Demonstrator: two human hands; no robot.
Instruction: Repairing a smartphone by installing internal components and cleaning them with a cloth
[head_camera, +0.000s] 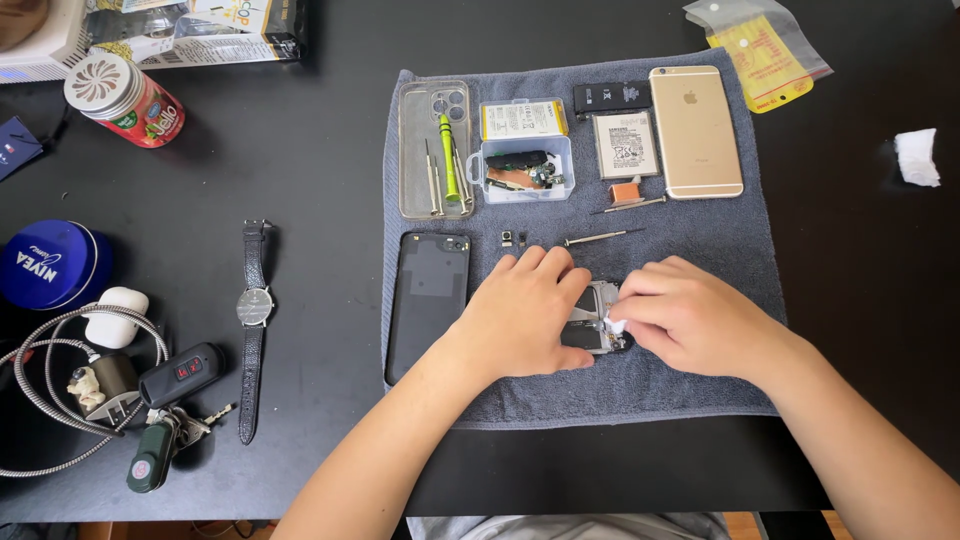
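An opened phone body (598, 322) with exposed metal parts lies on a grey towel (700, 380). My left hand (525, 315) rests flat over its left half and holds it down. My right hand (680, 320) pinches a small white piece (616, 326) against the phone's right edge. Most of the phone is hidden under both hands. A black phone back panel (428, 300) lies just left of my left hand.
On the towel's far part lie a clear case with small screwdrivers (434, 150), a clear parts box (526, 165), two batteries (625, 145), a gold phone (695, 130) and loose screwdrivers (600, 238). A wristwatch (254, 320), keys, a cable and tins lie at the left.
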